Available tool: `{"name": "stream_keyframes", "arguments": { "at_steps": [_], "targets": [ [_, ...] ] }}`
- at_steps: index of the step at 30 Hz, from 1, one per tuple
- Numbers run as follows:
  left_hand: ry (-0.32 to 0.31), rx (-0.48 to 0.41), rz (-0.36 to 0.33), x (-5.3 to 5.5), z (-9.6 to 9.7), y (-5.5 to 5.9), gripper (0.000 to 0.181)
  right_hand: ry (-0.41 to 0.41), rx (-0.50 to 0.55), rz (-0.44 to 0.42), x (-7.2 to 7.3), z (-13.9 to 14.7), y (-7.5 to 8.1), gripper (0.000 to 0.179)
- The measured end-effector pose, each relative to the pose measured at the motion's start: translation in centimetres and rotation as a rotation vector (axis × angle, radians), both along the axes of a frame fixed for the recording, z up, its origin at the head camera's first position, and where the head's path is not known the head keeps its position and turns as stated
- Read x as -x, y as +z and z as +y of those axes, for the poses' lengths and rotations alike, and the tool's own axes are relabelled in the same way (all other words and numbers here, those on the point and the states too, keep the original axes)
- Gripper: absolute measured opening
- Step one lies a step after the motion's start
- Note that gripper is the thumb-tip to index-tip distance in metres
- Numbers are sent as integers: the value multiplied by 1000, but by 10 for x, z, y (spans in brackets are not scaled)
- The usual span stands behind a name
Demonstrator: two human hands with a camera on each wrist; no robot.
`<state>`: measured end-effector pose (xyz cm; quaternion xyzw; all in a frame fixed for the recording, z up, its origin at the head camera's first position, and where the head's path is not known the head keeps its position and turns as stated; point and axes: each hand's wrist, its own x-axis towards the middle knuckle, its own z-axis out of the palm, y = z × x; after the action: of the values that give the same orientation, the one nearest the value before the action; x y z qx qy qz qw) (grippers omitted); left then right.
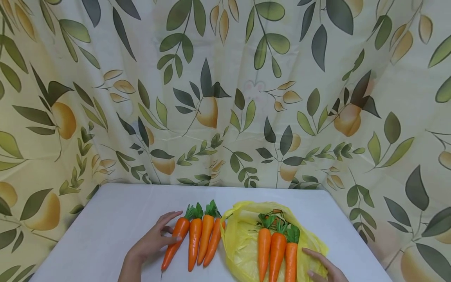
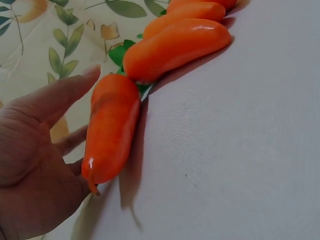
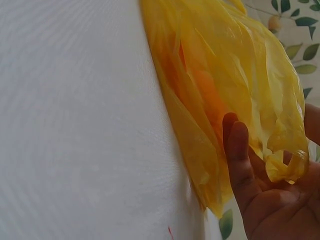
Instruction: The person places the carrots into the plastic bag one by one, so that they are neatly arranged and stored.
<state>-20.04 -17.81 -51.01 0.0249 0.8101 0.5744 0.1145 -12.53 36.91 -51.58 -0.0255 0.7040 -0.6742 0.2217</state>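
My left hand point(image 1: 151, 241) is at the leftmost carrot point(image 1: 175, 243) of several lying side by side on the table. Its thumb reaches over that carrot while the other fingers stretch out behind it. In the left wrist view the fingers look loosely spread along the orange carrot point(image 2: 112, 130), not closed round it. A yellow plastic bag point(image 1: 243, 239) lies spread to the right, with three green-topped carrots point(image 1: 277, 250) on it. At the bag's right edge is my right hand point(image 1: 325, 268), cut off by the frame. Its fairly straight fingers touch the crinkled plastic point(image 3: 240, 75).
A white table point(image 1: 105, 219) carries everything. Behind it hangs a curtain point(image 1: 218, 117) printed with leaves and fruit. The neighbouring carrots point(image 1: 208, 237) lie close to the bag's left rim. Something brownish point(image 1: 276, 216) lies inside the bag's far end, partly hidden by leaves.
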Motion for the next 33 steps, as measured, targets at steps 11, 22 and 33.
{"name": "stream_keyframes", "arguments": {
  "at_steps": [11, 22, 33],
  "targets": [
    [-69, 46, 35, 2, 5, -5, 70, 3, -15, 0, 0, 1, -2, 36],
    [79, 76, 68, 4, 10, -3, 67, -11, 14, -18, 0, 0, -2, 36],
    [271, 17, 67, 7, 8, -6, 66, 3, 25, 2, -2, -2, 1, 36]
  ]
}}
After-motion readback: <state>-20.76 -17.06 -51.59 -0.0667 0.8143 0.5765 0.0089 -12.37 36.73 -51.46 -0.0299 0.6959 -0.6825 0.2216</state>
